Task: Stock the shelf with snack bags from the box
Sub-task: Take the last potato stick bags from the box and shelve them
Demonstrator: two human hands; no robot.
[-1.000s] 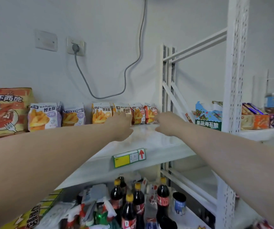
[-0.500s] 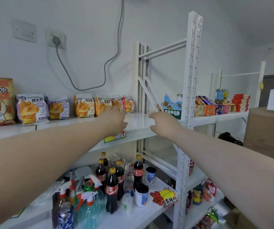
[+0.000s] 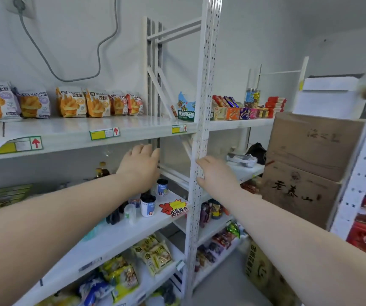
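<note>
Head view, fig.: both hands empty w/ fingers spread. Left hand (image 3: 141,164) hangs just under the white metal top shelf (image 3: 71,138); right hand (image 3: 216,173) sits beside the white perforated upright post (image 3: 202,120). Row of orange-and-white fries snack bags (image 3: 82,103) stands upright along the shelf's back, up and left of both hands, left hand nearer. Stacked brown cardboard boxes (image 3: 310,155) stand to the right, nearer the right hand; judged the next supply lies that way, so the reach goes rightward. Which box holds the bags can't be told. Legible: "WATUDOU" on the bags; red up-arrows on yellow-green shelf tags (image 3: 104,134); Chinese characters on box fronts, partly faded.
</note>
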